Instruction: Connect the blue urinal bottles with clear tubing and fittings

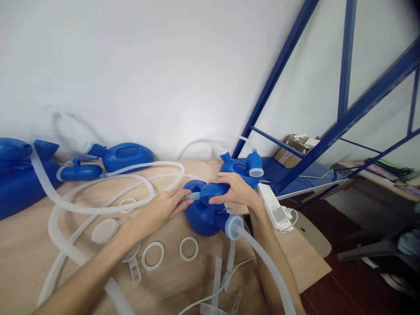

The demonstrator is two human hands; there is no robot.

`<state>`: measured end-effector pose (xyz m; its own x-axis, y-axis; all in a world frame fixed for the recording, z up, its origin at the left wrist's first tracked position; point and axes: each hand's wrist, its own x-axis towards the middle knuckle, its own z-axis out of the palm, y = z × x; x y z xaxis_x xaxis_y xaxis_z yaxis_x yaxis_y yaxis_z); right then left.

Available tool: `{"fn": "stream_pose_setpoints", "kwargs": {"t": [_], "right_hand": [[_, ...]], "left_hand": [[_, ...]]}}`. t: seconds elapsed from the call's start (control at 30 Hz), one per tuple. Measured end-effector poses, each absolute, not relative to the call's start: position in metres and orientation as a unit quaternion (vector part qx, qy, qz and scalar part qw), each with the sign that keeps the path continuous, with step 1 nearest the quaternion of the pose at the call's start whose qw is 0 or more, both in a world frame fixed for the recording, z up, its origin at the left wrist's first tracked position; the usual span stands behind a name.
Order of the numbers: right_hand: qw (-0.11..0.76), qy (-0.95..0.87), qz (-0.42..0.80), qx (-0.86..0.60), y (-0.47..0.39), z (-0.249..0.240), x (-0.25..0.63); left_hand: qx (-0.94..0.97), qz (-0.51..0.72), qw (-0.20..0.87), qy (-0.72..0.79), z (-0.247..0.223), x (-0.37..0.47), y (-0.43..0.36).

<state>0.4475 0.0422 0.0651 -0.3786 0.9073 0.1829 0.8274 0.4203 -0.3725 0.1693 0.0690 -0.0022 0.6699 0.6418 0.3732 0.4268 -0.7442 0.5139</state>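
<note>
In the head view my left hand (170, 202) pinches the end of a translucent plastic tube (194, 196). My right hand (235, 188) is wrapped round a blue plastic urinal head (216, 190), whose narrow neck meets the tube end. How far the neck sits inside the tube I cannot tell. Just beneath both hands is a blue urinal bottle (200, 221). Its mouth has a translucent screw cap (233, 226), from which a second, ribbed tube (267, 256) runs toward me. Two white rings (152, 255) and a round white lid (104, 231) lie near my left forearm.
More blue bottles (129, 157) stand along the wall at left, with loops of tube (98, 210) across the wooden table (26, 249). Another blue bottle (239, 166) with a tube stands behind my right hand. A white power strip (274, 208) borders the right edge, beside a blue metal frame (282, 65).
</note>
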Motion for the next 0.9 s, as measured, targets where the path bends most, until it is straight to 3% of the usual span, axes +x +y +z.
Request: {"fn": "stream_pose_setpoints", "kwargs": {"t": [0.43,0.9], "right_hand": [[0.174,-0.829,0.088,-0.525,0.039,0.064,0.438],[0.195,-0.821,0.122,-0.522,0.038,0.068,0.434]], "left_hand": [[0.875,0.285,0.255,0.298,-0.006,0.189,0.060],[0.720,0.191,0.546,0.383,0.035,0.210,0.057]]}}
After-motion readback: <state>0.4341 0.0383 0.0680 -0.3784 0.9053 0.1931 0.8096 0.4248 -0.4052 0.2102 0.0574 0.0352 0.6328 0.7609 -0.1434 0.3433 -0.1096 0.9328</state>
